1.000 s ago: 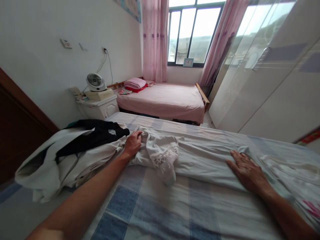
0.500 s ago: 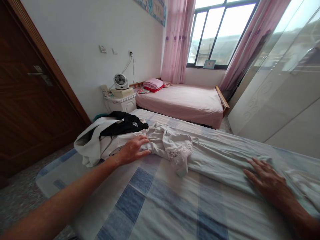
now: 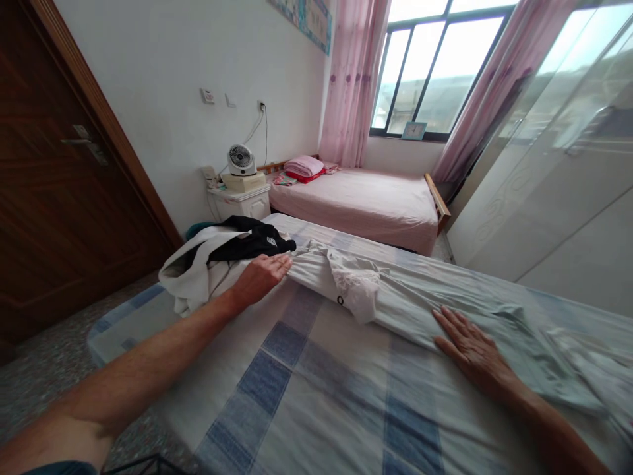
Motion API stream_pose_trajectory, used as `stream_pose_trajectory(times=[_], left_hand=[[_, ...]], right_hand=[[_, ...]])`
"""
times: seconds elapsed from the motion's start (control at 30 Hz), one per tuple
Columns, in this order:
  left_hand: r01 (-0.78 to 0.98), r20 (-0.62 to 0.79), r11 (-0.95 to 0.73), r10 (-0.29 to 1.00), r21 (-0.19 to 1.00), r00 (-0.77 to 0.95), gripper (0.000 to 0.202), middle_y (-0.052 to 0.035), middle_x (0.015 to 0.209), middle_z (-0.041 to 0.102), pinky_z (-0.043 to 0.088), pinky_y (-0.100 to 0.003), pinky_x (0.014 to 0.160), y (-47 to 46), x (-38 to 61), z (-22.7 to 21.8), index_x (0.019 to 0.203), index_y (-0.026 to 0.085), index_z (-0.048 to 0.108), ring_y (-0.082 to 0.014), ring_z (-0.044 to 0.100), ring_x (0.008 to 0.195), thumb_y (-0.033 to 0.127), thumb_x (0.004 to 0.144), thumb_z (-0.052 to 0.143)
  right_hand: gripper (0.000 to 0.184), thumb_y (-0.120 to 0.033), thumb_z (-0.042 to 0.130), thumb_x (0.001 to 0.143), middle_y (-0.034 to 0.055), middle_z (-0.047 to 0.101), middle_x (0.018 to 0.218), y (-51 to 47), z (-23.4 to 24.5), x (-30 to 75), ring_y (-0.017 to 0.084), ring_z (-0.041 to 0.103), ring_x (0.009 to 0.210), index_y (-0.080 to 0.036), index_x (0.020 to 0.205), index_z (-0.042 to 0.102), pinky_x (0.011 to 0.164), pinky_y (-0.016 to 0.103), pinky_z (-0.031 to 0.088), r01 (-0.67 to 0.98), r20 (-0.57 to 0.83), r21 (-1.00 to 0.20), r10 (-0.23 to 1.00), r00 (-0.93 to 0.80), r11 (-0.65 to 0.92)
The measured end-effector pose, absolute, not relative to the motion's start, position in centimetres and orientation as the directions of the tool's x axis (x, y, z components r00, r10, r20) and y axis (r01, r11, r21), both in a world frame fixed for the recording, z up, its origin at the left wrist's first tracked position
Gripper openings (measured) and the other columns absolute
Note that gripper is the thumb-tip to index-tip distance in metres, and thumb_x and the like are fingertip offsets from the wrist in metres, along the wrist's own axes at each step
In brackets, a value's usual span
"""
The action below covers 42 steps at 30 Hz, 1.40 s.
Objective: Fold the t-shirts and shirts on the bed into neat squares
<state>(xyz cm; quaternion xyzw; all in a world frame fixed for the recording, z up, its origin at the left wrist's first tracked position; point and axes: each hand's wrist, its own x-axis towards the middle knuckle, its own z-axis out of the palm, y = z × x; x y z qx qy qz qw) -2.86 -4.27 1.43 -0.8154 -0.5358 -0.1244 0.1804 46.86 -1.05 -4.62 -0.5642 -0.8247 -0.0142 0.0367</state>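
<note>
A long pale grey-green garment (image 3: 420, 307) with a lace-trimmed sleeve (image 3: 359, 287) lies stretched across the blue-checked bed (image 3: 306, 389). My left hand (image 3: 262, 276) rests flat with fingers extended on the garment's left end, beside a heap of clothes. My right hand (image 3: 469, 349) lies flat, fingers spread, on the garment's near edge further right. Neither hand grips anything.
A heap of white and black clothes (image 3: 222, 260) sits at the bed's left end. Behind stand a white nightstand with a fan (image 3: 241, 161), a pink bed (image 3: 366, 201) under the window, and a glossy wardrobe (image 3: 554, 171) on the right. A dark wooden door (image 3: 54, 198) is at left.
My left hand let go of the bunched cloth and now lies flat. The garment is pulled straighter. My right hand slid left along its edge. The view swung left and back.
</note>
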Motion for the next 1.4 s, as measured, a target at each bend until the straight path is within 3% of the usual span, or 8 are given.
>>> stream_pose_trajectory(times=[0.27, 0.47, 0.67, 0.83, 0.97, 1.13, 1.27, 1.4], left_hand=[[0.915, 0.308, -0.393, 0.863, -0.088, 0.400, 0.028, -0.0139, 0.110, 0.067, 0.044, -0.039, 0.098, -5.1, -2.8, 1.2, 0.090, 0.015, 0.068, -0.0232, 0.059, 0.112, 0.003, 0.081, 0.045], [0.883, 0.396, -0.466, 0.820, 0.044, 0.413, 0.045, -0.0125, 0.141, 0.046, 0.031, -0.041, 0.110, -3.9, 0.0, 1.6, 0.131, 0.014, 0.051, -0.0240, 0.033, 0.135, 0.031, 0.090, 0.047], [0.935, 0.204, -0.348, 0.922, 0.068, 0.328, 0.045, -0.0139, 0.137, 0.050, 0.035, -0.041, 0.106, -2.4, 0.8, -0.4, 0.131, 0.015, 0.050, -0.0243, 0.045, 0.128, 0.033, 0.090, 0.043], [0.781, 0.291, -0.621, 0.737, -0.067, 0.610, 0.064, -0.0110, 0.149, 0.033, 0.030, -0.044, 0.109, -2.9, 4.2, 0.9, 0.138, 0.022, 0.041, -0.0254, 0.031, 0.136, 0.009, 0.076, 0.054], [0.648, 0.282, -0.757, 0.607, -0.079, 0.743, 0.052, -0.0102, 0.145, 0.040, 0.028, -0.044, 0.110, -2.5, 6.9, 1.6, 0.131, 0.025, 0.050, -0.0263, 0.034, 0.134, 0.016, 0.080, 0.056], [0.683, 0.407, -0.624, 0.776, 0.379, 0.482, 0.030, -0.0062, 0.098, 0.069, 0.046, -0.031, 0.084, 0.1, 9.1, 3.1, 0.092, 0.021, 0.069, -0.0199, 0.062, 0.094, 0.031, 0.090, 0.042], [0.467, 0.407, -0.363, 0.913, 0.806, 0.008, 0.044, 0.0012, 0.051, 0.051, 0.035, -0.023, 0.050, 3.8, 9.9, 5.4, 0.062, 0.014, 0.059, -0.0119, 0.048, 0.052, 0.045, 0.086, 0.040], [0.233, 0.329, -0.302, 0.940, 0.925, -0.090, 0.041, 0.0031, 0.049, 0.046, 0.028, -0.021, 0.046, 6.6, 9.9, 7.1, 0.063, 0.013, 0.057, -0.0085, 0.038, 0.047, 0.050, 0.079, 0.048]], right_hand=[[0.068, -0.062, 0.023, 0.087, 0.0026, 0.027, 0.151, -1.0, -5.0, 46.8, 0.024, 0.020, 0.140, -0.025, 0.142, 0.037, 0.113, 0.045, 0.021, 0.929, 0.128, -0.034, 0.923, -0.362, 0.369], [0.067, -0.062, 0.025, 0.087, 0.0016, 0.027, 0.151, -0.9, -5.3, 46.9, 0.023, 0.020, 0.140, -0.026, 0.143, 0.037, 0.114, 0.044, 0.021, 0.927, 0.148, -0.014, 0.917, -0.370, 0.376], [0.067, -0.061, 0.025, 0.088, 0.0024, 0.029, 0.151, -1.0, -4.8, 46.6, 0.023, 0.021, 0.139, -0.025, 0.142, 0.038, 0.113, 0.043, 0.022, 0.927, 0.133, -0.024, 0.920, -0.369, 0.375], [0.066, -0.060, 0.027, 0.088, 0.0039, 0.029, 0.150, -1.5, -4.2, 46.1, 0.024, 0.022, 0.139, -0.024, 0.142, 0.039, 0.113, 0.045, 0.023, 0.930, 0.127, -0.054, 0.927, -0.354, 0.363], [0.064, -0.060, 0.029, 0.088, 0.0039, 0.031, 0.150, -1.6, -4.1, 46.0, 0.025, 0.024, 0.138, -0.026, 0.141, 0.040, 0.112, 0.046, 0.025, 0.932, 0.144, -0.065, 0.927, -0.346, 0.357], [0.061, -0.060, 0.032, 0.088, 0.0034, 0.033, 0.148, -1.5, -4.4, 46.0, 0.024, 0.027, 0.137, -0.029, 0.139, 0.043, 0.111, 0.046, 0.027, 0.926, 0.185, -0.063, 0.916, -0.356, 0.372], [0.061, -0.059, 0.032, 0.088, 0.0035, 0.034, 0.148, -1.5, -4.4, 46.1, 0.024, 0.027, 0.137, -0.028, 0.139, 0.043, 0.111, 0.046, 0.026, 0.924, 0.187, -0.065, 0.914, -0.359, 0.376], [0.062, -0.059, 0.038, 0.086, 0.0082, 0.040, 0.145, -1.4, -2.6, 46.0, 0.027, 0.034, 0.134, -0.023, 0.135, 0.049, 0.109, 0.046, 0.031, 0.906, 0.148, -0.125, 0.910, -0.386, 0.405]])
